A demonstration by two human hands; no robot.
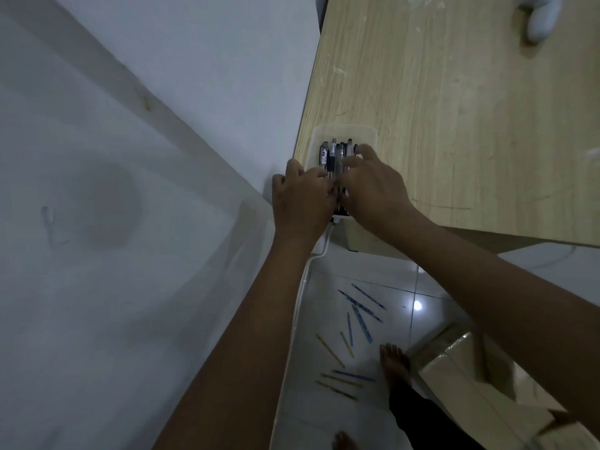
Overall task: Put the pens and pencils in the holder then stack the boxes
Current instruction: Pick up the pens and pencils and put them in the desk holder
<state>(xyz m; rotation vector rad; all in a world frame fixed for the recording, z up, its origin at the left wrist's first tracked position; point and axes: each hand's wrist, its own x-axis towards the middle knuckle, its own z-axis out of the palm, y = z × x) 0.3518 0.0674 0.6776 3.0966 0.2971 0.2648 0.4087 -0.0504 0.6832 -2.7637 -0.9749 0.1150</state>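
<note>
A clear plastic holder [367, 131] lies at the near left corner of the wooden desk [470, 108], with several dark pens [334, 152] lying in it. My left hand [300, 199] rests on the holder's left edge, fingers curled against the pens. My right hand [373, 186] lies over the pens from the right, fingers spread on them. Whether either hand actually grips a pen is hidden. Several blue and yellow pencils [355, 319] lie scattered on the tiled floor below. A cardboard box [461, 362] stands open on the floor at lower right.
A white wall [130, 190] runs along the desk's left side. A white cable [305, 277] hangs down beside the desk leg. My bare feet [394, 362] stand on the tiles near the pencils. A pale object [540, 17] sits at the desk's far right.
</note>
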